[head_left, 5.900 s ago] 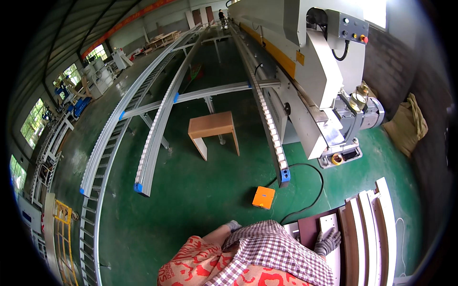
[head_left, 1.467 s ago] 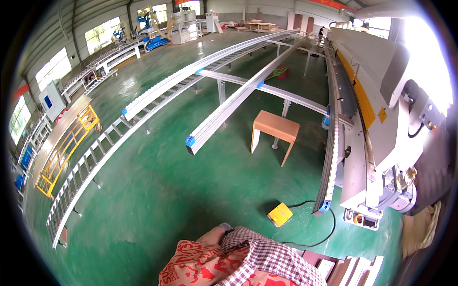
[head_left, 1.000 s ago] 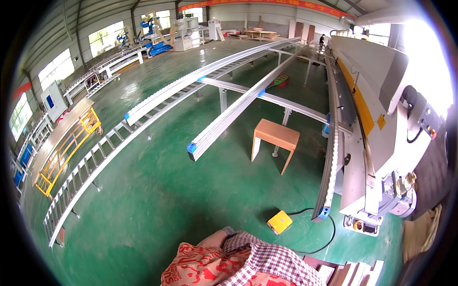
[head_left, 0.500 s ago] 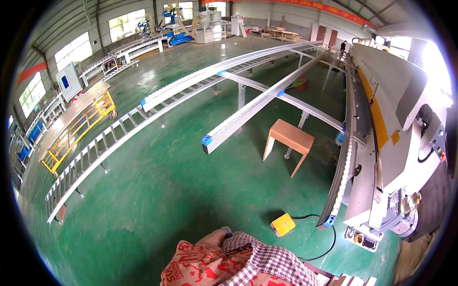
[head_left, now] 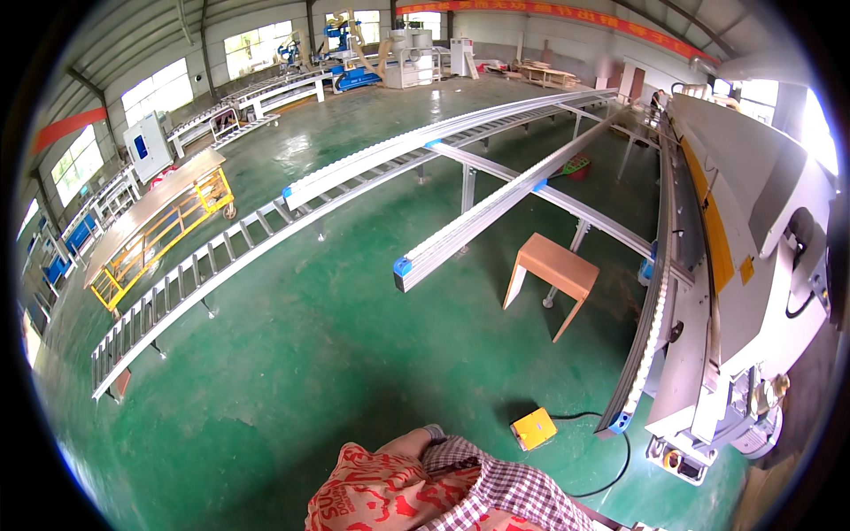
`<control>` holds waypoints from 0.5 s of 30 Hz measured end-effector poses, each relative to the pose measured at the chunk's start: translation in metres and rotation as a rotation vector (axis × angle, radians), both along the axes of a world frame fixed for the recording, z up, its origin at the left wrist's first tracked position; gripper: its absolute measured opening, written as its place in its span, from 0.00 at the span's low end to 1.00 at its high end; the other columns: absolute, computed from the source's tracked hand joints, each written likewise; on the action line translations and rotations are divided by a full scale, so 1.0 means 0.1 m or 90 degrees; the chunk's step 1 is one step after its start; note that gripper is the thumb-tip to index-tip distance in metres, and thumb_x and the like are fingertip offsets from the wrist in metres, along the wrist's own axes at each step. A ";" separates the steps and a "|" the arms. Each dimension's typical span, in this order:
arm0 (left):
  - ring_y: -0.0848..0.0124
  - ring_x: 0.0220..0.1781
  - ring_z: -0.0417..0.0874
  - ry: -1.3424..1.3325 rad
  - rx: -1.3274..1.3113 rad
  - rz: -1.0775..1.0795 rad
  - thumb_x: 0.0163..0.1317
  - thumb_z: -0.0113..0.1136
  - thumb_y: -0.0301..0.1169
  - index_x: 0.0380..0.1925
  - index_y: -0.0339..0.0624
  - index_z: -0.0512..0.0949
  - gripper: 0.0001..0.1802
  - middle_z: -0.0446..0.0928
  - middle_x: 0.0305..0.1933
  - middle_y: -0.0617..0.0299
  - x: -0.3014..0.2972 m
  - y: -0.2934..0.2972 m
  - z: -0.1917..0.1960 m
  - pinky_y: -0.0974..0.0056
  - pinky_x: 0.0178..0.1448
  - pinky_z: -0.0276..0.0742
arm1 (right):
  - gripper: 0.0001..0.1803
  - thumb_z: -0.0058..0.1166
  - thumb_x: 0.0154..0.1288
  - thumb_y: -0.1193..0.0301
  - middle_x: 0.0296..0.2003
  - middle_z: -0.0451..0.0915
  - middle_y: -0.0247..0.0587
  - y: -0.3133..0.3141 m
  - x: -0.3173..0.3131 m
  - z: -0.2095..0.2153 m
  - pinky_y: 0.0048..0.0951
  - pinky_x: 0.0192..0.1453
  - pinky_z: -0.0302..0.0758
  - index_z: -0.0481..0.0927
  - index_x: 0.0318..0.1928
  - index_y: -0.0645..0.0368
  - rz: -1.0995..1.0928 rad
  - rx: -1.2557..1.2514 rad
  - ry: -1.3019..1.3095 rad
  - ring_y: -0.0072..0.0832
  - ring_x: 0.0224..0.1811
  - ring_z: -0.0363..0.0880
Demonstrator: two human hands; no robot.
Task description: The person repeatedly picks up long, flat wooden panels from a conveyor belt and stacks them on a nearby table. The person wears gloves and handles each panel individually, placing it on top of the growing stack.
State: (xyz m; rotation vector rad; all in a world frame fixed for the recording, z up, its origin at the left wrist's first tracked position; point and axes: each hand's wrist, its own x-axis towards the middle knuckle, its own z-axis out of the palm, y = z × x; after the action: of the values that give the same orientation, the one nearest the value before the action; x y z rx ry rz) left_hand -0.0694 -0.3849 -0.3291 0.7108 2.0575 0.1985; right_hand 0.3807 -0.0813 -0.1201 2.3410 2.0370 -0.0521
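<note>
Neither of my hands can be seen. At the lower edge a red-patterned tan apron and a purple-and-white checked cloth, perhaps a sleeve, cover my front. A bit of bare skin with a grey end shows just past the apron; I cannot tell which part of the body it is. On the green floor ahead and to the right lies a yellow foot-pedal-like box with a black cable. Farther off, a brown stool stands beneath the metal rails.
A long roller rail with a blue end cap juts toward me. On the right runs a big white machine with a yellow stripe. A ladder-like roller conveyor curves along the left, beyond it a yellow cart. A person stands far back.
The whole scene has shifted slightly right and down in the picture as my head turned. The pale stacked pieces at the lower right edge have mostly left the picture.
</note>
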 end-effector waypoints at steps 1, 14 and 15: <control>0.54 0.53 0.83 0.001 0.000 -0.011 0.62 0.52 0.49 0.46 0.44 0.84 0.24 0.82 0.48 0.46 0.00 0.01 -0.02 0.54 0.54 0.75 | 0.39 0.43 0.70 0.44 0.75 0.54 0.46 0.01 0.00 0.00 0.45 0.79 0.45 0.54 0.75 0.46 0.000 -0.002 -0.001 0.40 0.78 0.48; 0.55 0.53 0.84 -0.044 -0.004 0.004 0.60 0.55 0.50 0.46 0.45 0.84 0.24 0.82 0.49 0.46 -0.06 0.07 -0.15 0.53 0.54 0.76 | 0.40 0.43 0.70 0.44 0.75 0.53 0.45 -0.15 0.20 0.01 0.44 0.80 0.44 0.53 0.76 0.46 -0.052 0.002 0.006 0.40 0.78 0.47; 0.56 0.53 0.84 -0.053 -0.013 -0.014 0.58 0.57 0.51 0.46 0.44 0.84 0.25 0.82 0.50 0.47 -0.11 0.04 -0.23 0.52 0.54 0.77 | 0.40 0.43 0.70 0.44 0.75 0.53 0.45 -0.16 0.24 -0.02 0.44 0.80 0.44 0.53 0.76 0.46 -0.055 -0.006 0.008 0.40 0.78 0.47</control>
State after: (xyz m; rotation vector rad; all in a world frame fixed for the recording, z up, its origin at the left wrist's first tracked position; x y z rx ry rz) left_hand -0.0799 -0.3810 -0.3526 0.7007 1.9695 0.1923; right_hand 0.4046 -0.0969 -0.1220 2.4280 1.9358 -0.0795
